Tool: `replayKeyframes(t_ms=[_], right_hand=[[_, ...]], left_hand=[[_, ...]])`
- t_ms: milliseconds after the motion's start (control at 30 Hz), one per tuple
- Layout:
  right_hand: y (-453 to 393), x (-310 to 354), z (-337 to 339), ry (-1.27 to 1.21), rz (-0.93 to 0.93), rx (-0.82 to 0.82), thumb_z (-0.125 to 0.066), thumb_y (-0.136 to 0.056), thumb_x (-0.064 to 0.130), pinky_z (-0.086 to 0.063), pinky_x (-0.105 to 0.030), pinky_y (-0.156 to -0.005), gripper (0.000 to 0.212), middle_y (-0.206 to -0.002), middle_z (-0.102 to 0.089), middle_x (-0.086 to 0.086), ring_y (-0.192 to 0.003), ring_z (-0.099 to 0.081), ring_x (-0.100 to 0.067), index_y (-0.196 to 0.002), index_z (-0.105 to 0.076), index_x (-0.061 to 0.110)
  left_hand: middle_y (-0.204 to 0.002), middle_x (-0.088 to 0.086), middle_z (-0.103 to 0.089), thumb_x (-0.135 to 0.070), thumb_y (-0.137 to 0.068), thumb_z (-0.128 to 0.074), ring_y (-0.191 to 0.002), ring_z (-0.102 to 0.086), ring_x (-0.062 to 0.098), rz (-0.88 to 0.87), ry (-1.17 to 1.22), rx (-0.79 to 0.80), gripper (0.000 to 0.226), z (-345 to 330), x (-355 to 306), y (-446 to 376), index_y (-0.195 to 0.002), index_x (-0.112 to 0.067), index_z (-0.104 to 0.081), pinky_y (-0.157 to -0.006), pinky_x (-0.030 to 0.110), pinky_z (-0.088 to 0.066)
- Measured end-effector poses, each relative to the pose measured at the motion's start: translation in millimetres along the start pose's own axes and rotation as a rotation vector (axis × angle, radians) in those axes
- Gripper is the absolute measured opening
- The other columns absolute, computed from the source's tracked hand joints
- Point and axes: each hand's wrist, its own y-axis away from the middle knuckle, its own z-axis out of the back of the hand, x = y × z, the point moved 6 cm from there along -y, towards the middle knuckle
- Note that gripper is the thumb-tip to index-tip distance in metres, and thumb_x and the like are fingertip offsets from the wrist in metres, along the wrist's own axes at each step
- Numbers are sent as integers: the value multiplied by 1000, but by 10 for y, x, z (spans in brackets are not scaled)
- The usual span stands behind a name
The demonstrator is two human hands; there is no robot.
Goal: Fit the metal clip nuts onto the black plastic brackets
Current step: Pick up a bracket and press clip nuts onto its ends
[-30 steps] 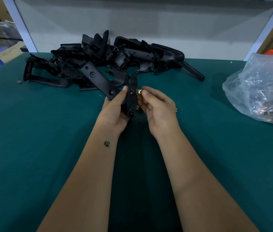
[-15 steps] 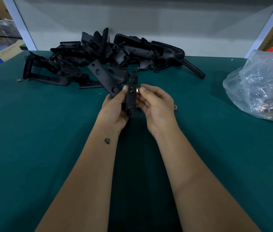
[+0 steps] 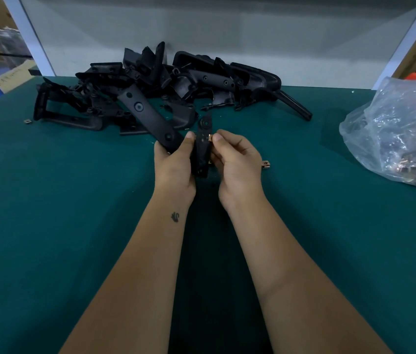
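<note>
The tabletop (image 3: 48,226) is covered in dark green felt-like cloth and backs onto a pale grey wall panel between white uprights. Cardboard with handwritten marks, too small to read, lies at the far left edge.

A pile of black plastic brackets (image 3: 156,83) sits at the far side of the tabletop. A clear plastic bag (image 3: 395,134) holding metal parts rests at the right edge.

The held bracket (image 3: 203,146) stands nearly upright above the tabletop centre, long axis running away from the person, round boss at the far end. The left hand (image 3: 173,164) grips its left edge, thumb along the side. The right hand (image 3: 237,162) pinches a brass-coloured clip nut (image 3: 210,137) against the bracket's right edge. A loose clip nut (image 3: 266,164) lies just right of that hand; another small one (image 3: 27,121) lies near the pile's left end.

No brand or label is legible.
</note>
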Motion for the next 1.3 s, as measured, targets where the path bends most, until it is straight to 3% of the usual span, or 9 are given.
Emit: replayKeyframes(t_ms=[200, 333, 467, 567, 733, 900, 1033, 1167, 1300], right_hand=[[53, 65, -56, 154, 136, 6, -67, -87, -2, -49, -12, -68, 17, -71, -59, 7, -64, -58, 4, -85, -62, 14], [47, 145, -66, 258, 217, 20, -69, -87, 4, -48, -10, -67, 16, -78, -64, 4, -71, -62, 1, -90, -62, 18], [30, 190, -47, 335, 237, 46, -69, -88, 11, -50, -14, -68, 13, -83, -68, 3, -76, -65, -3, -94, -65, 23], [-30, 279, 137, 322, 222, -75, -61, -92, 11, -52, -19, -70, 12, -90, -70, -1, -79, -66, -8, -91, -67, 22], [-161, 547, 686, 743, 213, -388, -44, -86, 7, -50, -34, -69, 32, -101, -65, 2, -86, -62, -19, -105, -65, 22], [-235, 509, 739, 1419, 89, -265, -52, -78, 15, -31, -33, -66, 23, -79, -52, -7, -86, -44, -31, -58, -41, 15], [-275, 411, 640, 1415, 123, -141, -57, -88, 9, -52, -37, -79, 19, -105, -64, -6, -105, -56, -28, -101, -70, 15], [-258, 437, 637, 1178, 184, -199, -66, -91, 22, -48, -30, -70, 15, -92, -63, 9, -99, -60, -18, -106, -65, 19], [-238, 546, 641, 1335, 309, -299, -61, -93, 16, -43, -34, -92, 37, -126, -53, -4, -121, -46, -24, -129, -57, 17]], left_hand=[[-121, 5, -67, -15, -92, -68, -111, -66, 23, -36, -155, -7, 26, -1, -10, 12, -115, -21, -56, -99, 46, -52], [-145, 5, -50, -38, -86, -66, -128, -54, 26, 6, -257, -20, 73, -1, -2, 26, -149, -24, -31, -106, 48, -45], [-105, 1, -66, -33, -95, -60, -89, -67, 15, 18, -282, -80, 24, 27, -14, -10, -110, -17, -51, -70, 30, -57], [-79, 0, -54, -18, -101, -53, -59, -49, 11, 87, -69, -168, 10, 119, -13, -61, -93, -16, -50, -47, 18, -45], [-102, 12, -55, -1, -103, -41, -72, -49, 19, 195, 273, -153, 16, 170, -16, -138, -117, -7, -47, -46, 19, -48], [-106, 15, -54, 2, -102, -39, -77, -52, 21, 207, 301, -162, 18, 149, 4, -151, -117, -6, -45, -46, 21, -50], [-108, 15, -55, 3, -102, -38, -76, -52, 21, 205, 317, -142, 17, 125, 11, -137, -116, -6, -44, -46, 21, -50], [-110, 16, -56, 4, -101, -39, -78, -54, 21, 207, 307, -132, 18, 115, 19, -130, -115, -5, -46, -46, 22, -50], [-107, 16, -56, 3, -101, -39, -77, -53, 21, 218, 315, -133, 16, 114, 20, -134, -114, -5, -45, -45, 22, -50]])
